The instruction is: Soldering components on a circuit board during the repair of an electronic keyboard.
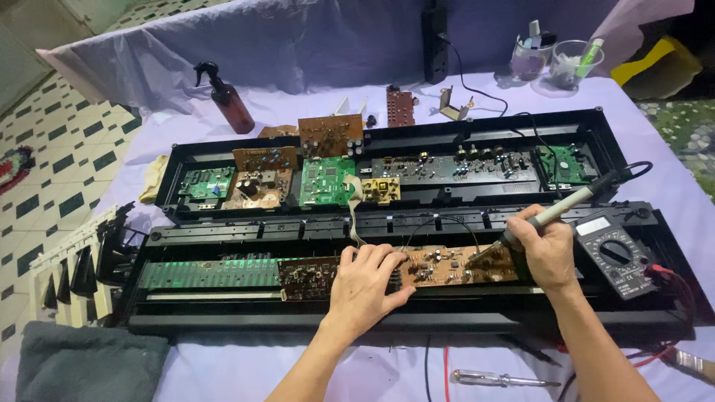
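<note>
Brown circuit board (pixel 454 266) lies flat in the front half of an opened black keyboard case (pixel 372 316), right of centre, its copper side crowded with small parts. The left hand (pixel 365 286) rests palm down with fingers spread across the board's left end, pressing it steady and not pinching anything. The right hand (pixel 547 253) is closed around the grey handle of a soldering iron (pixel 555 212), its grip wrapped tight much like holding a pen, and the iron's tip touches the board near its right end. Such a board looks light and stiff but fragile; it would probably handle best by its bare edges, away from the solder joints and the thin wires (pixel 439 223) looping off it. To the left of the board sits a darker board (pixel 309 275) and beyond that a long green strip board (pixel 208 272). Just beside the right hand a black multimeter (pixel 614 253) lies on the case, red leads trailing off it. The rear half of the case (pixel 387 175) holds several green and brown boards. On the lilac-covered surface (pixel 298 372) in front lies a screwdriver (pixel 499 380); a grey cloth (pixel 86 365) sits at the near left, and a brown spray bottle (pixel 227 100) stands at the far left.
</note>
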